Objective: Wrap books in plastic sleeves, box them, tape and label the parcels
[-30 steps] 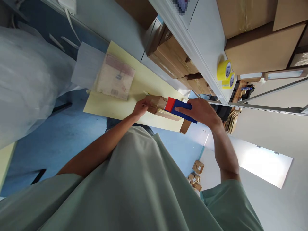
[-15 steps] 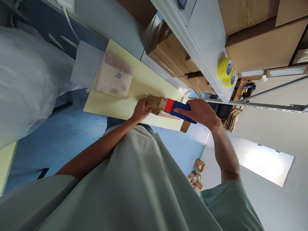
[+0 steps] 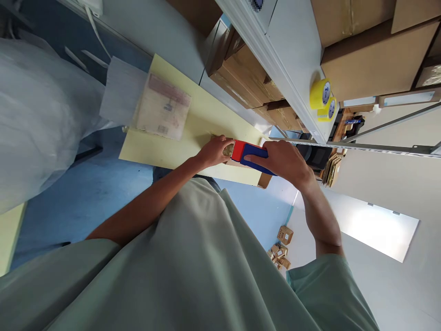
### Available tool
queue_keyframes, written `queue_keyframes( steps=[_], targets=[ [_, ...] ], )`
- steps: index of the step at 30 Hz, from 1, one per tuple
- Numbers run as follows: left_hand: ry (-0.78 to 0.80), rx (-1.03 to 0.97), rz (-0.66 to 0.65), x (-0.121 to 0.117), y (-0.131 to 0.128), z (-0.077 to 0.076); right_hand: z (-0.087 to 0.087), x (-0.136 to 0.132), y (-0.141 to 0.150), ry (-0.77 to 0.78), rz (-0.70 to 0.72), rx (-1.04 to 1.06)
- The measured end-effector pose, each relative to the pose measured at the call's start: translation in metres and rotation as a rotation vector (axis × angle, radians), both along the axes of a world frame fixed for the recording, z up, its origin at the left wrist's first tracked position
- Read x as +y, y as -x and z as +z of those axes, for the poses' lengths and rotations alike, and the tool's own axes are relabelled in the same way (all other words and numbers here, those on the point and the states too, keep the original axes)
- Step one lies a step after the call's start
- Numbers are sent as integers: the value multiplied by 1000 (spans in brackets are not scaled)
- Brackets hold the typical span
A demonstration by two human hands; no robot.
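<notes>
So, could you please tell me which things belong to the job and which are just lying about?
Apparently in use:
red-and-blue tool, held by the right hand
cardboard box, touched by the left hand

Seemingly just lying about:
yellow tape rolls on the shelf
pale printed piece on the yellow tabletop
small cartons on the floor

hands (image 3: pixel 214 151) (image 3: pixel 286 160): 2 | red-and-blue tool (image 3: pixel 255 157): 1 | yellow tape rolls (image 3: pixel 317 94) (image 3: pixel 322 113): 2 | translucent plastic bag (image 3: pixel 44 115): 1
</notes>
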State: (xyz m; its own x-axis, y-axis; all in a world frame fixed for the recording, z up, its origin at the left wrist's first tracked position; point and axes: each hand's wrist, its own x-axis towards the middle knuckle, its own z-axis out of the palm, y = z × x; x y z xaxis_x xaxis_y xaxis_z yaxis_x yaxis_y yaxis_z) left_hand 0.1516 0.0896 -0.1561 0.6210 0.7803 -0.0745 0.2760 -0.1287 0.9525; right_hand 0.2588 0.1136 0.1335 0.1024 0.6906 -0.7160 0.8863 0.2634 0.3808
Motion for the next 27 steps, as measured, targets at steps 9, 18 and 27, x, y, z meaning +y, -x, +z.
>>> queue_keyframes(
  steps=[9,18,27],
  targets=[
    [-33,120,71,-14,-13,4,-3,-5,-3,34,-34,-6],
    [61,104,158,-26,-7,4,0,-10,-43,32,-93,-67],
    [79,134,191,-19,8,1,-41,-25,-92,72,-155,-1]
  ],
)
